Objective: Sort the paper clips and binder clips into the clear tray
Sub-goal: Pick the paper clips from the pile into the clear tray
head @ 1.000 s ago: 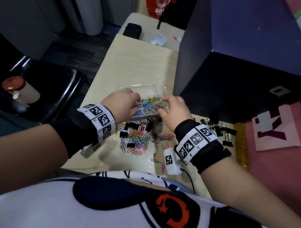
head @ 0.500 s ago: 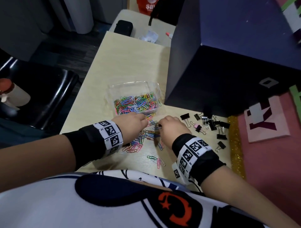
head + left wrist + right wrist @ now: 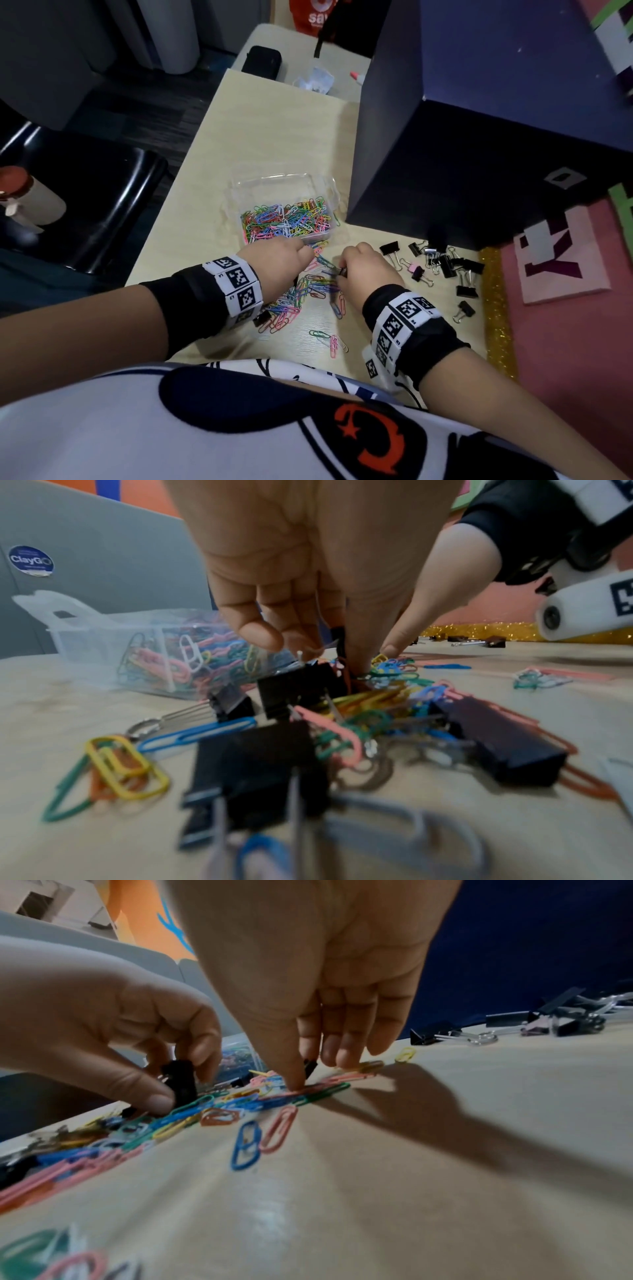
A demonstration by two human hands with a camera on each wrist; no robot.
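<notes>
The clear tray [image 3: 239,192] sits mid-table, its near half filled with coloured paper clips [image 3: 287,219]. A loose pile of paper clips [image 3: 305,291] mixed with black binder clips [image 3: 267,764] lies in front of it. My left hand [image 3: 308,255] reaches into the pile's left side, and in the right wrist view it pinches a black binder clip [image 3: 179,1083]. My right hand [image 3: 339,270] works the pile's right side, thumb and fingers pinching a small black binder clip [image 3: 310,1065]. Several more binder clips [image 3: 445,263] lie to the right.
A tall dark blue box [image 3: 462,137] stands right behind the tray and the binder clips. A gold glitter strip [image 3: 496,308] and a pink mat [image 3: 565,308] border the table on the right. A black chair [image 3: 96,205] stands left of the table edge.
Both hands have come back from the tray to the loose pile on the table. Each now pinches a black binder clip there.
</notes>
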